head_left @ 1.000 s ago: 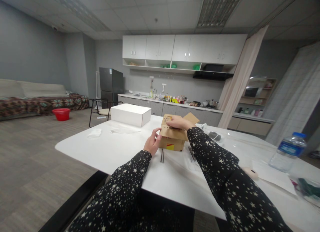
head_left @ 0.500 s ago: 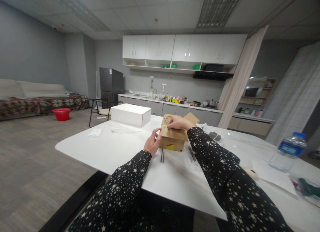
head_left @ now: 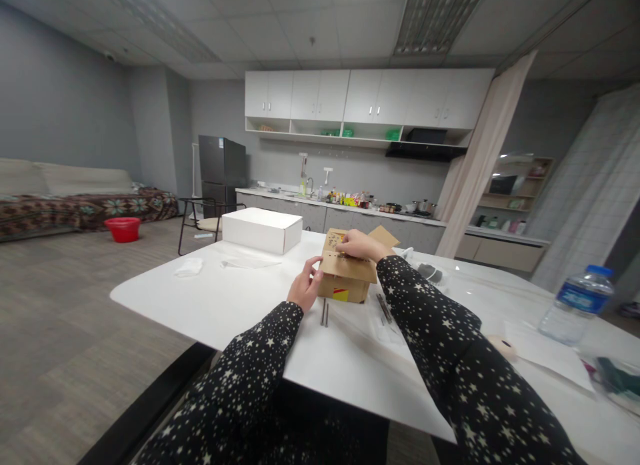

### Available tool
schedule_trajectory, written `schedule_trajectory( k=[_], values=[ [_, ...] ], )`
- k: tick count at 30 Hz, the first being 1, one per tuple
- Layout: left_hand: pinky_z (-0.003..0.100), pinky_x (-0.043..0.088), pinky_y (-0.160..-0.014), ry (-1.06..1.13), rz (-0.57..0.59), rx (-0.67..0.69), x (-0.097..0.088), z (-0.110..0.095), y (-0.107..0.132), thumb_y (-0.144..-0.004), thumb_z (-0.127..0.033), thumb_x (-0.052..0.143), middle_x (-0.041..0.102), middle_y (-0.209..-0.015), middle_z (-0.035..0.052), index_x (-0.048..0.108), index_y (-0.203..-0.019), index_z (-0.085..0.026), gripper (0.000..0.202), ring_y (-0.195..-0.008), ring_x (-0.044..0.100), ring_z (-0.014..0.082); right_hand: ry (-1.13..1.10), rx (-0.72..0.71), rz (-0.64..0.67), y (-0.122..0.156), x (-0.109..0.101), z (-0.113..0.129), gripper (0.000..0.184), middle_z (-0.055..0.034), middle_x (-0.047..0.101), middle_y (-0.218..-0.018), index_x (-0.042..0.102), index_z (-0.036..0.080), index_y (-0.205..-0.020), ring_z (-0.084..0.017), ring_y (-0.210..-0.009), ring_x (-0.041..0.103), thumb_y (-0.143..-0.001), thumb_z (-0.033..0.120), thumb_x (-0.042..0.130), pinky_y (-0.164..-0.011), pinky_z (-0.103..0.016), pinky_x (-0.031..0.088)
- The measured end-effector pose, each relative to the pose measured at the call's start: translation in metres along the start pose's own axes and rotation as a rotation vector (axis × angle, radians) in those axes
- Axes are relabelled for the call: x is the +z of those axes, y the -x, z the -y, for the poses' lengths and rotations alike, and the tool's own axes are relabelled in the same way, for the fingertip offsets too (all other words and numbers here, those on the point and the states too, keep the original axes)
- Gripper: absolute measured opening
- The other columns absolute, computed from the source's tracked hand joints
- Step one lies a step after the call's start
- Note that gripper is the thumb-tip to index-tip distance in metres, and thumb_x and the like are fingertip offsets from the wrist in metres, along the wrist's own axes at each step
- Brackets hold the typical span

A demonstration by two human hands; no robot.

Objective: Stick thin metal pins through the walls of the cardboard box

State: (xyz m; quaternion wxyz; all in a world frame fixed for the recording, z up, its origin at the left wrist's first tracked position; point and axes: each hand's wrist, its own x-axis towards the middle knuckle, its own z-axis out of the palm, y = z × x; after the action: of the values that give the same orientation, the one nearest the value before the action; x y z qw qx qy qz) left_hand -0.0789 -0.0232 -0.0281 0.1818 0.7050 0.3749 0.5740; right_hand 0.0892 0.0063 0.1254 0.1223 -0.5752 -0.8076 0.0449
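Note:
A brown cardboard box (head_left: pixel 345 290) with a red and yellow mark stands on the table, its top pierced by several small holes. My left hand (head_left: pixel 303 288) is at the box's left side, with finger and thumb closed at the edge of the top flap (head_left: pixel 350 270). Over the top, my right hand (head_left: pixel 361 245) has its fingers pinched together close to the holed surface; whatever is between them is hidden. Two thin metal rods (head_left: pixel 325 314) lie in front of the box. Dark slim tools (head_left: pixel 384 308) rest at its right, by my right sleeve.
The white table (head_left: pixel 250 301) carries a white box (head_left: pixel 261 231) and a crumpled tissue (head_left: pixel 189 267) on the left. A water bottle (head_left: pixel 575 306) stands at the right, beside white paper (head_left: pixel 550 358). Behind are a chair (head_left: pixel 200 221) and a kitchen counter (head_left: pixel 350 211).
My right hand has shifted slightly up and to the right over the box top, showing more of the row of holes. My left hand and the box have stayed put.

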Motion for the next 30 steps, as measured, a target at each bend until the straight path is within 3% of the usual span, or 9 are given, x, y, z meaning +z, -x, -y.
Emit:
schedule_trajectory(
  k=[14, 23, 30],
  values=[
    [0.024, 0.045, -0.066, -0.005, -0.002, -0.012, 0.0, 0.001, 0.001, -0.094, -0.043, 0.039, 0.049, -0.074, -0.0043, 0.046, -0.132, -0.024, 0.043, -0.057, 0.048, 0.01, 0.004, -0.055, 0.077, 0.003, -0.004, 0.001, 0.015, -0.0014, 0.067, -0.073, 0.071, 0.016, -0.075, -0.013, -0.065, 0.058, -0.071, 0.028, 0.063, -0.054, -0.021, 0.037],
    [0.025, 0.046, -0.067, -0.002, -0.007, -0.006, 0.001, 0.003, 0.0, -0.094, -0.043, 0.039, 0.048, -0.073, -0.0046, 0.046, -0.132, -0.024, 0.043, -0.058, 0.049, 0.0102, -0.016, -0.195, 0.066, -0.006, -0.002, -0.009, 0.02, -0.0006, 0.07, -0.079, 0.073, 0.02, -0.085, -0.013, -0.069, 0.061, -0.067, 0.024, 0.065, -0.058, -0.02, 0.04],
    [0.025, 0.045, -0.067, 0.002, -0.002, -0.011, 0.001, 0.002, 0.0, -0.094, -0.042, 0.038, 0.049, -0.074, -0.0043, 0.045, -0.132, -0.024, 0.042, -0.058, 0.05, 0.0105, 0.046, -0.164, 0.054, -0.007, 0.001, -0.006, 0.016, 0.0001, 0.069, -0.076, 0.071, 0.02, -0.08, -0.014, -0.067, 0.059, -0.066, 0.026, 0.064, -0.056, -0.022, 0.038]
  ],
)
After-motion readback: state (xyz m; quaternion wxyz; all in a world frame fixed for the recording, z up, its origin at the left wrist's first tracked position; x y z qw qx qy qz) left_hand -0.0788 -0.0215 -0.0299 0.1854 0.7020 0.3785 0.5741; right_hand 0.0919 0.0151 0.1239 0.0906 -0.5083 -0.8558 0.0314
